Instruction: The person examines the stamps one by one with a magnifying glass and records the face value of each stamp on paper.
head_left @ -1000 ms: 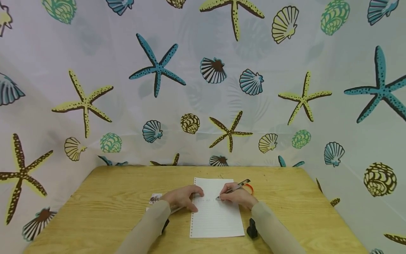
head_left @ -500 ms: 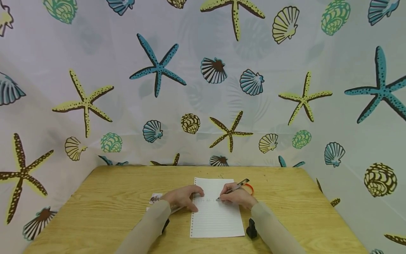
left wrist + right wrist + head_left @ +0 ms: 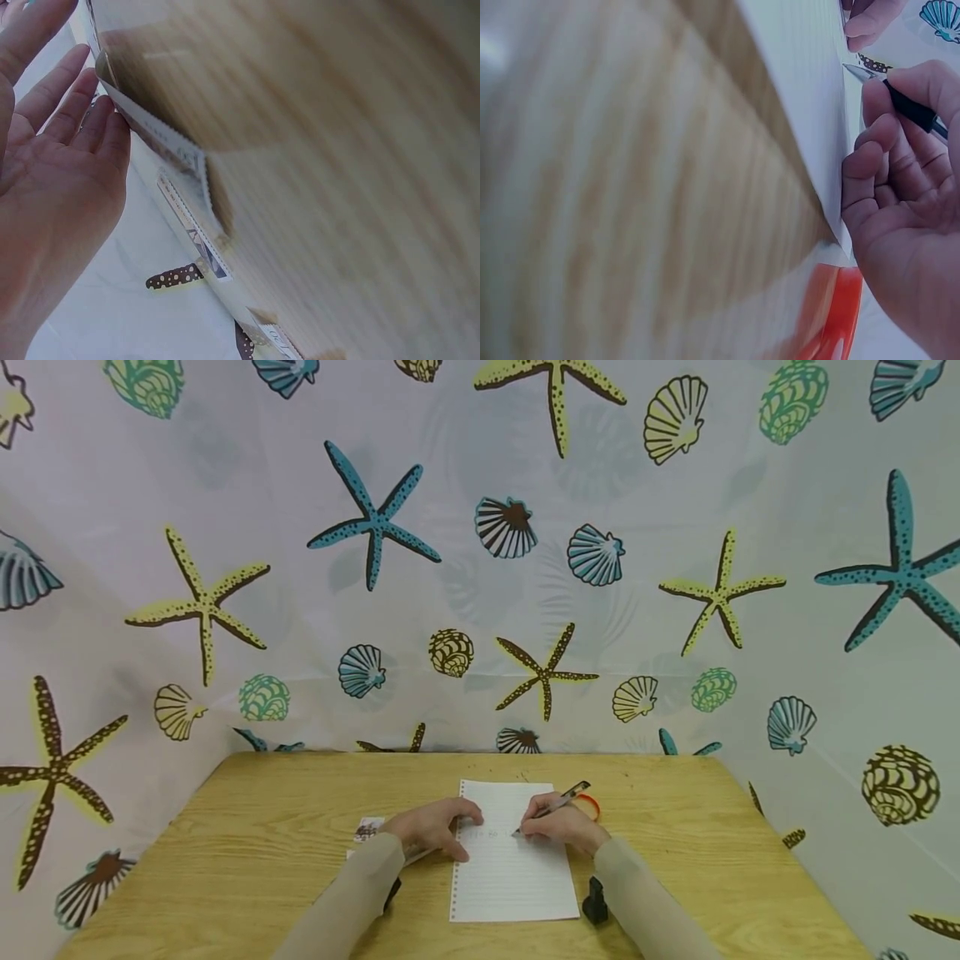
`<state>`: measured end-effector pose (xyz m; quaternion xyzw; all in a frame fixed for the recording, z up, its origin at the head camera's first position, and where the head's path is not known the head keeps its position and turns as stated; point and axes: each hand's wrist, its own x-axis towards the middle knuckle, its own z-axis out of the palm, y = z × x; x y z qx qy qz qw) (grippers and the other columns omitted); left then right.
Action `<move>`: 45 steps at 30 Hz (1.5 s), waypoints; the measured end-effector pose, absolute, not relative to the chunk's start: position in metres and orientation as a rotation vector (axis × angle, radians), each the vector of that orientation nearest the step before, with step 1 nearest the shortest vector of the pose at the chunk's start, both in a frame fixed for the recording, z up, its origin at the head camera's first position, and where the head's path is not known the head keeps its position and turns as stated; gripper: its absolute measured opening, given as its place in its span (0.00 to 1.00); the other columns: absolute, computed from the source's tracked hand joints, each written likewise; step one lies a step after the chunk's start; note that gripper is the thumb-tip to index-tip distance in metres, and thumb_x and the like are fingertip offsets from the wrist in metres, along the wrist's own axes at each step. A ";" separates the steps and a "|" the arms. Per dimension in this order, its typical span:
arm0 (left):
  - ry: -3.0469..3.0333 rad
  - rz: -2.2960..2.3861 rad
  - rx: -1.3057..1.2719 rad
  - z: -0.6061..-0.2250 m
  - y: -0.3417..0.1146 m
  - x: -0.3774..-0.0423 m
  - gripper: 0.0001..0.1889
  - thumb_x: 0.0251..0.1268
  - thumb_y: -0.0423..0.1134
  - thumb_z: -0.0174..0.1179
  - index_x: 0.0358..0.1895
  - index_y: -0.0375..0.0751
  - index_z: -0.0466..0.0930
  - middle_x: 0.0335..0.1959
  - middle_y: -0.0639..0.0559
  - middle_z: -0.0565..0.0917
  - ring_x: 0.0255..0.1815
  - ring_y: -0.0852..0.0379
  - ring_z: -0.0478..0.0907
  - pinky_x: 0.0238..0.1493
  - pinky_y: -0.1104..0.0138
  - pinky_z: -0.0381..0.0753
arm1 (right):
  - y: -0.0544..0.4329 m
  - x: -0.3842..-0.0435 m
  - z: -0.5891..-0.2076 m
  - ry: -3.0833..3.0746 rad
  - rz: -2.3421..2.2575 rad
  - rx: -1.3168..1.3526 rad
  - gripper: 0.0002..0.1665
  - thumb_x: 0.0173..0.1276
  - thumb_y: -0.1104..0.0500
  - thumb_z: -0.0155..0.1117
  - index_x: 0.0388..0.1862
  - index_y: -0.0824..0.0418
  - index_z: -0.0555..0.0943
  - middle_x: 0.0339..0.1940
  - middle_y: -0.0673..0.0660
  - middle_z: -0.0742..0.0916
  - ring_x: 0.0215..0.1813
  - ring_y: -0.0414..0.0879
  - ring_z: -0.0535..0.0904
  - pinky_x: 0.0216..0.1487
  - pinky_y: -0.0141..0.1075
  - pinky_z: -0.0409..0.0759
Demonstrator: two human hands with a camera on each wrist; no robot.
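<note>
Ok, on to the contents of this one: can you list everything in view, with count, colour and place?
paper: one, white, lined, flat on the table
pen: one, black grip, in the right hand
orange object: one, partly hidden, beyond the right hand
stamps: at least three, pale, printed, by the left hand
black objects: two, one beside each sleeve
table: one, yellowish wood
cloth: one, white, sea-life print, behind the table and along its sides
sleeves: two, beige, foreground
left hand: one, at the paper's left edge
right hand: one, over the paper's right side
</note>
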<state>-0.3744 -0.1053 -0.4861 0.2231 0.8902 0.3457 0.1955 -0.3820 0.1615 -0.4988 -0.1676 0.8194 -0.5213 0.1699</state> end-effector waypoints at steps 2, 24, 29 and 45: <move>2.490 0.977 0.624 -0.486 -0.105 -0.374 0.29 0.48 0.33 0.76 0.57 0.46 0.78 0.67 0.47 0.71 0.71 0.45 0.64 0.72 0.47 0.60 | 0.162 -0.382 -0.499 2.314 -1.490 -0.477 0.05 0.62 0.62 0.69 0.32 0.62 0.82 0.27 0.51 0.86 0.28 0.42 0.73 0.30 0.31 0.69; 2.508 0.949 0.586 -0.487 -0.105 -0.372 0.27 0.49 0.34 0.76 0.55 0.49 0.79 0.69 0.49 0.71 0.74 0.45 0.62 0.73 0.48 0.59 | 0.171 -0.384 -0.504 2.282 -1.507 -0.477 0.06 0.63 0.60 0.69 0.34 0.60 0.81 0.31 0.51 0.86 0.31 0.43 0.77 0.34 0.32 0.75; 2.499 0.966 0.572 -0.488 -0.104 -0.374 0.27 0.49 0.34 0.76 0.55 0.50 0.79 0.69 0.49 0.71 0.74 0.45 0.61 0.74 0.47 0.57 | 0.171 -0.383 -0.503 2.292 -1.498 -0.474 0.05 0.64 0.60 0.69 0.34 0.61 0.81 0.31 0.51 0.86 0.31 0.43 0.78 0.34 0.32 0.75; 2.483 0.996 0.571 -0.486 -0.104 -0.372 0.28 0.48 0.32 0.76 0.56 0.48 0.79 0.69 0.48 0.70 0.74 0.44 0.60 0.74 0.46 0.57 | 0.170 -0.381 -0.499 2.295 -1.483 -0.480 0.05 0.62 0.62 0.68 0.31 0.61 0.80 0.29 0.52 0.87 0.30 0.42 0.76 0.33 0.32 0.73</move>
